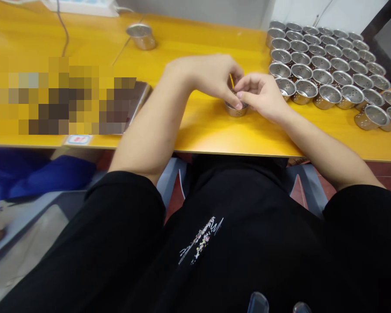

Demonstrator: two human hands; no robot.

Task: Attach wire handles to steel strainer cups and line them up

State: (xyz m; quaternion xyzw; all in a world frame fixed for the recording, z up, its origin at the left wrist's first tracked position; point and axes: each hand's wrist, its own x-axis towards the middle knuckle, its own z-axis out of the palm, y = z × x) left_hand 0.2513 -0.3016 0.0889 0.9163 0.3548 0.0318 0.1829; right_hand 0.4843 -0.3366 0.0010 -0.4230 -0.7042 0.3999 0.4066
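Observation:
A small perforated metal cup [237, 111] stands on the yellow table in front of me, its upper part mostly covered by my hands. My left hand [217, 78] arches over it from the left, with the thumb down at the near rim and the fingers curled round behind. From the right, my right hand [262, 93] meets it above the cup, its thumb and fingertips drawn together in a pinch. Whatever lies between those fingertips is too small or hidden to make out.
Many similar perforated metal cups [322, 77] stand in close rows at the right. One lone metal cup [143, 37] is at the back left. A white power strip [84, 6] lies behind it, with a cable. Left of me the tabletop is pixelated, beside a person's blue clothing [52, 176].

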